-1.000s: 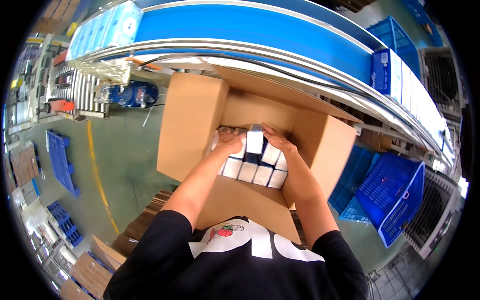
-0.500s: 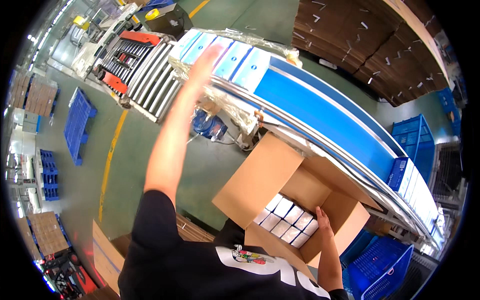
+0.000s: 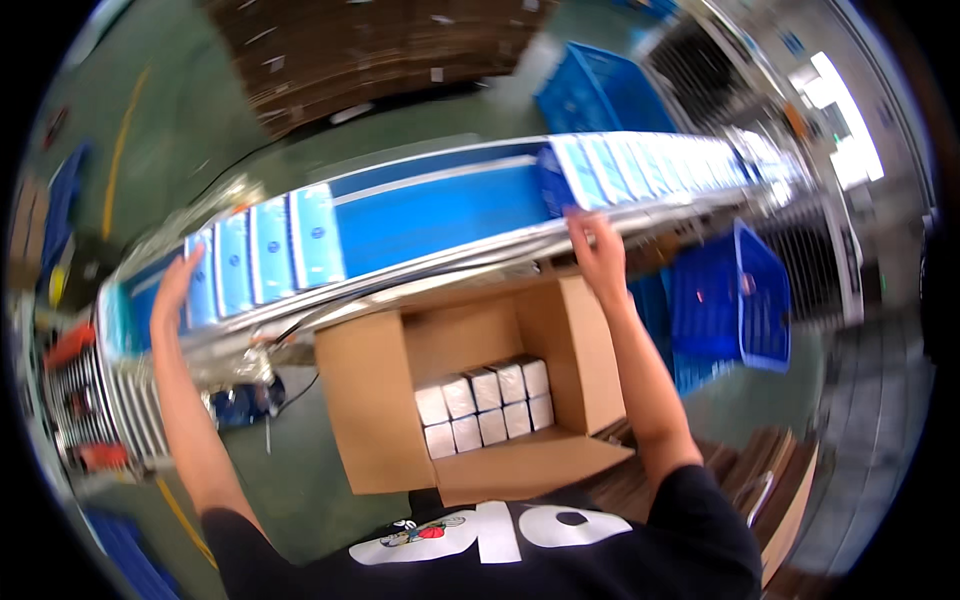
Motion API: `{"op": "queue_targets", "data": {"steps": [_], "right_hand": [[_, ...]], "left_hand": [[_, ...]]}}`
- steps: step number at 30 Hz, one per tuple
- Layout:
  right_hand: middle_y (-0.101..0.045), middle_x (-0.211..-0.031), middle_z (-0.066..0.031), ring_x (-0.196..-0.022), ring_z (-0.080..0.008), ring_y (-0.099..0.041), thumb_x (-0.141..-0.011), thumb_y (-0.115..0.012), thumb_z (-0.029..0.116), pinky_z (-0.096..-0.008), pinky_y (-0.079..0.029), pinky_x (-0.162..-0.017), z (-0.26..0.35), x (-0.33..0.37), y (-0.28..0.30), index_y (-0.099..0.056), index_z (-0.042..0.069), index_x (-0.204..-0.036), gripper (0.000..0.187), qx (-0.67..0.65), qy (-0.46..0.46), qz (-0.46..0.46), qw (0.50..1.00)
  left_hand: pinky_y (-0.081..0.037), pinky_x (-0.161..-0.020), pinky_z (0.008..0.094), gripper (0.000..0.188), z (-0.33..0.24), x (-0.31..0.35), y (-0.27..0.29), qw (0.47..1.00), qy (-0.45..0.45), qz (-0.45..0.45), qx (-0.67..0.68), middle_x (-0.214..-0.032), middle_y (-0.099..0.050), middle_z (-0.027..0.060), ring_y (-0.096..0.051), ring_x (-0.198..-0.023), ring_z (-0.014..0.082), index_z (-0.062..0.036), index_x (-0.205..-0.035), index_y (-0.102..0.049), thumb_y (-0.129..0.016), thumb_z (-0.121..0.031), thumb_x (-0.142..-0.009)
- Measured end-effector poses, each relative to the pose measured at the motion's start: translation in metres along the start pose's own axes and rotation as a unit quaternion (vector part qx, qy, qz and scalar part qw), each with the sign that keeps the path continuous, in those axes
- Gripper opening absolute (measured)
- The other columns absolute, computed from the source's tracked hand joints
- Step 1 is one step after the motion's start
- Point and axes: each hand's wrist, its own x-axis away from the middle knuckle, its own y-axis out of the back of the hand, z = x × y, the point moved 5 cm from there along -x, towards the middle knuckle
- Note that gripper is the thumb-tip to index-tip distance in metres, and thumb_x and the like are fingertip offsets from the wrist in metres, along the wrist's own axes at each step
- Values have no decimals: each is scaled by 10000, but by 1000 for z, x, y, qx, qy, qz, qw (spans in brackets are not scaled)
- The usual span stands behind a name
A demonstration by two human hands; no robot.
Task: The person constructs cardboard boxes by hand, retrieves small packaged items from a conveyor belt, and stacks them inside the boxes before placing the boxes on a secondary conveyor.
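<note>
- The left hand (image 3: 178, 283) is raised to the near edge of the blue conveyor belt (image 3: 440, 215), its fingers spread and laid against the nearest of a group of light-blue boxes (image 3: 265, 250) that ride on the belt; it closes around nothing.
- The right hand (image 3: 597, 255) reaches up to the same near edge further along the belt, fingers loosely open, touching the end of a long row of blue-and-white boxes (image 3: 650, 165) that runs off toward the right; whether it grips one cannot be told.
- The group of light-blue boxes lies flat, side by side, on the left part of the belt; a bare stretch of blue belt separates it from the long row.
- Between the two forearms, below the belt, stands an open cardboard carton (image 3: 370, 410) with its flaps folded outward.
- Inside the carton, toward its right side, small white boxes (image 3: 485, 405) are packed upright in two rows, touching one another; the left part of the carton floor is bare.
- A blue plastic crate (image 3: 745, 300) stands to the right of the carton, just beyond the right forearm.
- A second blue crate (image 3: 600, 85) sits on the far side of the belt.
- Flattened brown cardboard sheets (image 3: 380, 50) lie stacked on the green floor beyond the belt.
- A roller conveyor (image 3: 110, 400) with metal rollers is at the far left, beside the left arm.
</note>
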Motion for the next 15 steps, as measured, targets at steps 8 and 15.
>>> {"op": "queue_targets", "data": {"steps": [8,15], "right_hand": [[-526,-1105,-244,-1064,-371,-490,-734,-577,302,-432,-447,-873,-38,-89,-9,-578,-21,-1036,442,272,-34,115,955],[-527,-1169,-302,-1070,-401,-536,-672,-593,420,-382,-386,-957,-52,-91,-42,-176,75,-1433,934,-33,-165,237,957]], "left_hand": [[-438,-808,297,485,-172,86,-298,957,-129,238,103,-1047,-608,83,-553,-893,158,-5,-1150,-531,-635,-352,-828],[-391,-931,314,615,-172,79,-285,948,-132,192,215,-1166,-565,113,-530,-1057,207,15,-1253,-461,-715,-260,-764]]}}
